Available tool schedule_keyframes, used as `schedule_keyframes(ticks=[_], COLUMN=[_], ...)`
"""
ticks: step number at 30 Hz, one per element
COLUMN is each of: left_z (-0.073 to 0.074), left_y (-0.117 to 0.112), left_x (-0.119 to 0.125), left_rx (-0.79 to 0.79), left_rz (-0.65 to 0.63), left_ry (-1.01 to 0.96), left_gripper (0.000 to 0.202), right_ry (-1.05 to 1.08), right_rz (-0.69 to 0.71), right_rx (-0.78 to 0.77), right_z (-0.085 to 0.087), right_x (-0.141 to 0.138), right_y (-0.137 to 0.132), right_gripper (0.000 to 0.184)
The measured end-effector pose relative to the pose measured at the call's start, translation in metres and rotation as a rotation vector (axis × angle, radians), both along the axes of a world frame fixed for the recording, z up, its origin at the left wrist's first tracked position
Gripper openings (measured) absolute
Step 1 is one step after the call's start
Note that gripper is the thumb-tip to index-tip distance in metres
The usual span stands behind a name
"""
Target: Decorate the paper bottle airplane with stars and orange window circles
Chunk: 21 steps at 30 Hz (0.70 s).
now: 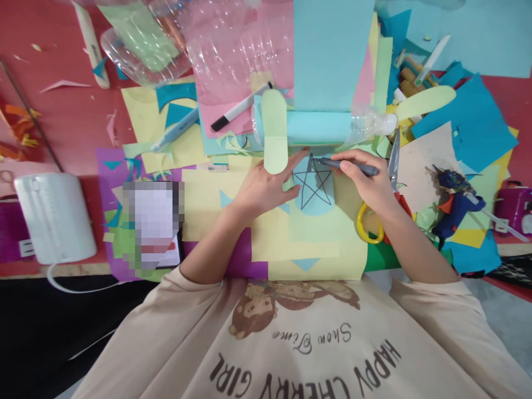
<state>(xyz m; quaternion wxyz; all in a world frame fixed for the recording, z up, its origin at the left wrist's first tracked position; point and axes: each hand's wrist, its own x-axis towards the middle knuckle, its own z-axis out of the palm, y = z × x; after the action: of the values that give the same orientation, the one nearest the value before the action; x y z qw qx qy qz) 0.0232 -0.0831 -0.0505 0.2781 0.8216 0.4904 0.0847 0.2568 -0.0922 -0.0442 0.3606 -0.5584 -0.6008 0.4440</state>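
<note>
A dark marker pen is gripped in my right hand, its tip at the top point of a five-pointed star drawn in dark lines. The star is on a light blue piece of paper, which lies over green and yellow sheets. Spread on the papers just left of the star, my left hand has its fingers apart and holds nothing. Just beyond both hands lies a clear plastic bottle wrapped in light blue paper, with a pale green rounded strip across its left end.
Scissors with yellow handles lie by my right forearm, a blue glue gun farther right. A phone and a white zippered case sit at left. Another marker, clear plastic packaging and paper scraps lie beyond.
</note>
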Motion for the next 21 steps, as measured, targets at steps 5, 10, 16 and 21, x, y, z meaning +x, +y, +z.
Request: schedule_keyframes(ticks=[5,10,16,21], left_z=[-0.001,-0.0007,-0.0023,-0.0031], left_y=[0.0007,0.0001,-0.0004,-0.0003], left_x=[-0.0001,0.0002,-0.0002,-0.0003], left_rx=[-0.02,-0.014,-0.003,0.006], left_rz=[0.003,0.0,0.002,0.0], left_ry=[0.008,0.014,0.007,0.024], left_gripper=[0.069,0.069,0.068,0.067], right_ry=[-0.024,0.005,0.012,-0.034], right_rz=[0.006,0.031,0.036,0.038], right_rx=[0.025,0.019,-0.006,-0.006], right_z=[-0.0013,-0.0036,-0.0015,0.0015], right_x=[0.0004,0.0007,-0.0005,-0.0006], right_y=[0.0,-0.0004,-0.0009,-0.0009], right_gripper=[0.026,0.026,0.019,0.017])
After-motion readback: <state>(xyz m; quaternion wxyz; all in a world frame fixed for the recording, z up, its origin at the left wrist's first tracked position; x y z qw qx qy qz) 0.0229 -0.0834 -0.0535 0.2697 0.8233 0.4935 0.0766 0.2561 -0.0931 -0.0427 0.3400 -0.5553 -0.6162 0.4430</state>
